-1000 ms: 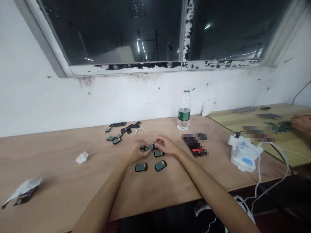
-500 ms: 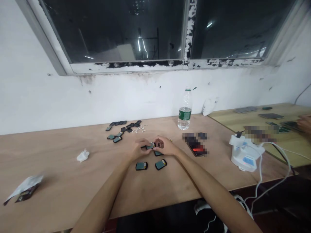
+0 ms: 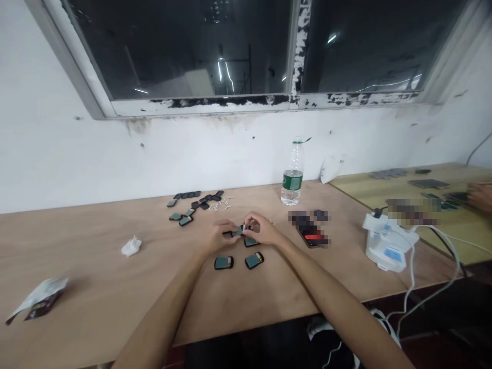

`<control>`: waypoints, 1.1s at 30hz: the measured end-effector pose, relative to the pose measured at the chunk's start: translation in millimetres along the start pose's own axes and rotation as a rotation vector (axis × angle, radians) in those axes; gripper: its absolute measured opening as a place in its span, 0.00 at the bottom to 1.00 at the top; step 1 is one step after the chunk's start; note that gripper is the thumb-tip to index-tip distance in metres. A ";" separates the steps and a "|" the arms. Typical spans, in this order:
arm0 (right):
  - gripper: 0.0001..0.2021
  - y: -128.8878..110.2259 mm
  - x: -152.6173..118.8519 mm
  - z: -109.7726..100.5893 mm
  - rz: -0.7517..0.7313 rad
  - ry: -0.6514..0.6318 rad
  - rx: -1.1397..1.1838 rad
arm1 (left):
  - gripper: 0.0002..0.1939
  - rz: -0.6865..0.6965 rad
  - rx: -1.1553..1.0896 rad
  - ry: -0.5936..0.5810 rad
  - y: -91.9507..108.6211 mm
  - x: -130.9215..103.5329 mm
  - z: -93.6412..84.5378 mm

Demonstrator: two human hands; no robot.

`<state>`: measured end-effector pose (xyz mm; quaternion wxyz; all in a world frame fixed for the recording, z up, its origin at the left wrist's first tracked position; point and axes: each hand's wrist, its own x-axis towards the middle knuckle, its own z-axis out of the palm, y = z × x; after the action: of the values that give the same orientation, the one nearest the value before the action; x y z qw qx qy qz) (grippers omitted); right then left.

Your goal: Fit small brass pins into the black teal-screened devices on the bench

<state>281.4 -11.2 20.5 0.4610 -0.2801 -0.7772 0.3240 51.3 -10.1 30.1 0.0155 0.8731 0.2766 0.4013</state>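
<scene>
Near the middle of the table, my left hand (image 3: 222,236) grips the left side of a small flat black-cased device (image 3: 237,232) with a grey-green face. My right hand (image 3: 262,229) is pinched at the device's right end; a pale bit shows at the fingertips, too small to name. Partly under my right hand lies a similar device (image 3: 250,242). Closer to me rest two more, one on the left (image 3: 223,263) and one on the right (image 3: 254,260), each with a silver and yellow strip at one end.
Several more devices (image 3: 186,221), black cases (image 3: 205,198) and small white pieces (image 3: 219,205) lie behind my hands. A water bottle (image 3: 292,187), a blurred phone (image 3: 313,237) and a white power strip (image 3: 386,248) with cables stand right. Crumpled tissue (image 3: 131,246) and a wrapper (image 3: 42,300) lie left. Another person's hand (image 3: 480,196) is far right.
My right fingers have shifted slightly up and over the device's right end, and the device sits a little flatter. My left hand has barely moved.
</scene>
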 end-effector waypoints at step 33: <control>0.06 42.8 -4.0 -50.6 0.147 0.101 -0.597 | 0.12 -0.256 -0.139 -0.413 -21.3 -11.9 -19.7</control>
<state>334.3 25.3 4.2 0.3718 -0.4744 -0.7917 0.0997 21.1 -1.8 29.9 0.1823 0.8913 0.3475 0.2272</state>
